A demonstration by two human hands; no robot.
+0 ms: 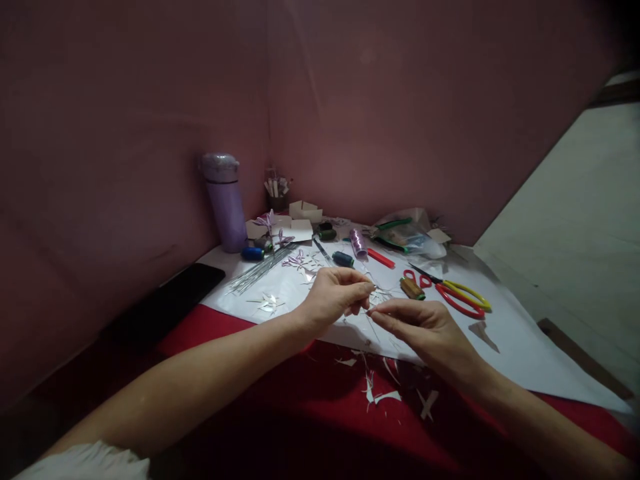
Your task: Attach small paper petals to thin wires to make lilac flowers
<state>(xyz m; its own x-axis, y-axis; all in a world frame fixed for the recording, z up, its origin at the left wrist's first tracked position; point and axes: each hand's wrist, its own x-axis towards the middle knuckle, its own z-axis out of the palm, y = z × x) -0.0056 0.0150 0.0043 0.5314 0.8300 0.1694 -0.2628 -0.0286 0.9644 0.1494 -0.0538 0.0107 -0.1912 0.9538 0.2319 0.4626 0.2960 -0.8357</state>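
My left hand (pixel 336 298) is over the middle of the white sheet (pixel 515 333), its thumb and fingers pinched together. Close to its right, my right hand (pixel 423 323) pinches with thumb and forefinger. Something thin seems to run between the fingertips, too small to make out. Behind my hands lie a dark teal thread spool (pixel 343 259), a shiny purple spool (pixel 358 243) and a red stick (pixel 381 258). A golden-brown spool (pixel 412 288) sits just beyond my right hand, beside scissors with red and yellow handles (pixel 465 298).
A purple bottle (pixel 227 207) stands at the back left, near a blue spool (pixel 253 254), thin wires (pixel 260 269) and a black flat object (pixel 170 300). Green-handled pliers (pixel 393 245) lie by a plastic bag (pixel 425 240). Paper scraps (pixel 387 397) litter the red cloth (pixel 300 413).
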